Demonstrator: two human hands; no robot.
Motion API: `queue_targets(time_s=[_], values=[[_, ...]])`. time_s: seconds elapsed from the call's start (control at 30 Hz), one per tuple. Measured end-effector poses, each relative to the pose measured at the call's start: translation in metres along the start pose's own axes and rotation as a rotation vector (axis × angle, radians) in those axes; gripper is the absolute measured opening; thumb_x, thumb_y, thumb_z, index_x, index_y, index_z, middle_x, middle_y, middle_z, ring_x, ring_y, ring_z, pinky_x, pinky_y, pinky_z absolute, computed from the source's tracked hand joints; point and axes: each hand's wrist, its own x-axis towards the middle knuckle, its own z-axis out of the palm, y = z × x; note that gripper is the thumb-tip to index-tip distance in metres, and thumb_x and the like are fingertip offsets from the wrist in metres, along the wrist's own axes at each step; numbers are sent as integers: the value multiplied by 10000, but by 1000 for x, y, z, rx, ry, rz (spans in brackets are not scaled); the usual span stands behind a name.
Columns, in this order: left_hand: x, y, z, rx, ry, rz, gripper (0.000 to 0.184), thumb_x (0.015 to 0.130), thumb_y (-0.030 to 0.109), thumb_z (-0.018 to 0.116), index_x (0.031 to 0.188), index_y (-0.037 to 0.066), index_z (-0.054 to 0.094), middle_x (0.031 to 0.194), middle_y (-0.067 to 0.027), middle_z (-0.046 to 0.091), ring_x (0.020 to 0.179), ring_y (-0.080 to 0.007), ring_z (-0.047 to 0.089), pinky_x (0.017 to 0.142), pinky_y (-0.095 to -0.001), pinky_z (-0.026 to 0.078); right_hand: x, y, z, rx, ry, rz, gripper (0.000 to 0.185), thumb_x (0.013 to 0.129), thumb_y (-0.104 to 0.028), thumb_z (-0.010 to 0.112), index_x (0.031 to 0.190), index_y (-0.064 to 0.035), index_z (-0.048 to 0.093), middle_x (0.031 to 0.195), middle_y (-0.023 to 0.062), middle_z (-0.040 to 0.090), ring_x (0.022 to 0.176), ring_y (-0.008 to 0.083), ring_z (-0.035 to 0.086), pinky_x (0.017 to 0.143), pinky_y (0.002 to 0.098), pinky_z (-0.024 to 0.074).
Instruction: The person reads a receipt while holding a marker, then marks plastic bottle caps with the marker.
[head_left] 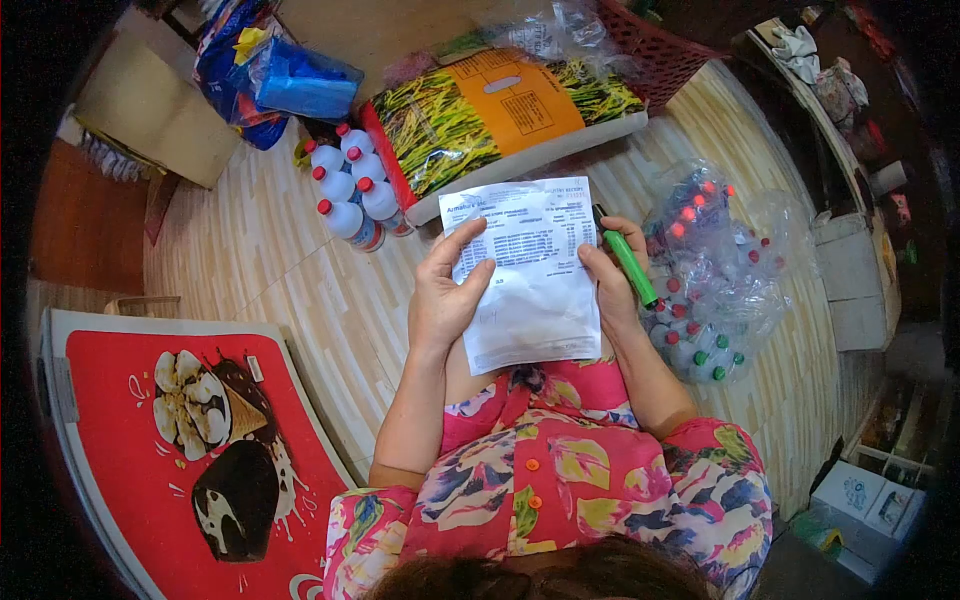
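Note:
A printed delivery receipt (530, 310) is held upright in front of my lap, between both hands. My left hand (450, 285) grips its left edge, thumb and index finger lying over the front. On the opposite edge, my right hand (615, 280) pinches the paper with the thumb in front. That same hand also holds a green marker (630, 265), which slants down to the right beside the sheet. The fingers behind the paper are hidden.
White bottles with red caps (345, 217) stand beside a large printed sack (440, 130) ahead. Plastic-wrapped bottles (700, 310) lie on the floor to the right. A red ice-cream freezer (120, 420) is at the left. A dark red basket (660, 50) stands behind the sack.

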Motion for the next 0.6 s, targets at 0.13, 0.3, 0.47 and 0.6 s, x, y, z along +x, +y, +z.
queue_targets(time_s=[0.13,0.3,0.47,0.6], values=[[0,0,0,17,-11,7,436,729,-52,627,1159,-40,559,1129,-103,576,1057,-175,541,931,-299,412,-2,-9,6,21,10,27,388,692,27,667,1048,-46,531,805,3,519,681,74,495,616,190,424],[-1,0,0,16,-8,10,442,727,-53,629,1164,-36,557,1124,-104,578,1057,-175,541,928,-300,412,0,-1,3,34,-14,-18,386,707,43,650,1061,-41,520,797,14,547,668,69,517,596,185,430],[0,0,0,13,-8,15,439,730,-52,630,1162,-37,558,1122,-105,579,1054,-176,543,924,-296,414,1,0,3,51,-14,-17,380,717,54,638,1065,-40,517,784,12,555,643,66,520,583,180,433],[-1,-2,1,-7,-1,-14,430,738,-48,629,1162,-37,558,1121,-105,580,1050,-174,544,920,-293,417,0,-5,6,50,-11,-4,376,717,48,639,1063,-37,519,787,18,561,643,69,525,584,184,436]])
